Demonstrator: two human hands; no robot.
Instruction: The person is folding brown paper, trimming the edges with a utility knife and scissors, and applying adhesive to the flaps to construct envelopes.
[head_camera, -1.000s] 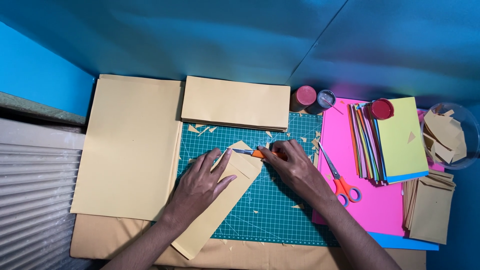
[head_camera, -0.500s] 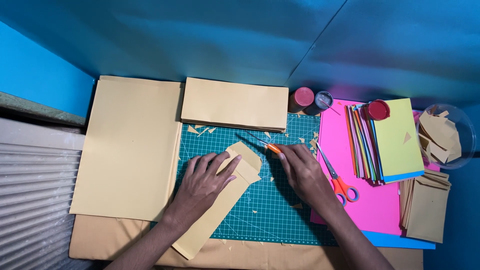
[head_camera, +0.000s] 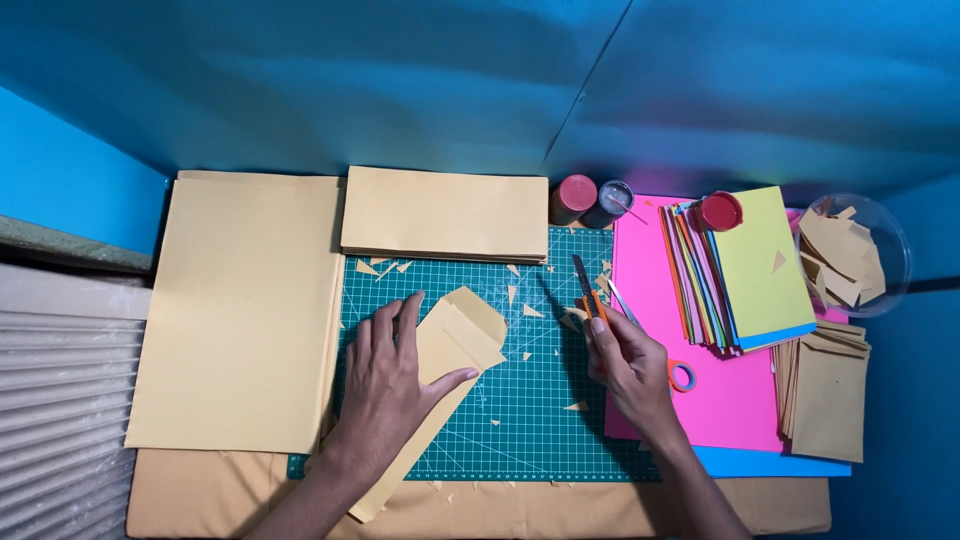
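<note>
Blue walls back a worktop (head_camera: 480, 510) covered in smooth tan paper. At left lies a large flat kraft sheet (head_camera: 240, 310). On the gridded green cutting mat (head_camera: 520, 420), the left hand (head_camera: 385, 385) presses flat, grip released, on a folded kraft envelope (head_camera: 455, 335). Right of it, the right hand (head_camera: 625, 365) grips an orange craft knife (head_camera: 588, 290), beside stacked coloured paper (head_camera: 740, 265).

The head view is bright and evenly lit at the centre, where the green mat (head_camera: 520, 400) shows crisp grid lines. Light seems to come from above and slightly left: the right hand (head_camera: 625, 365) casts a soft shadow leftward. The upper frame falls to dim blue, and the corners darken. A pink glow tints the wall at upper right. No motion blur; focus is sharp throughout.
</note>
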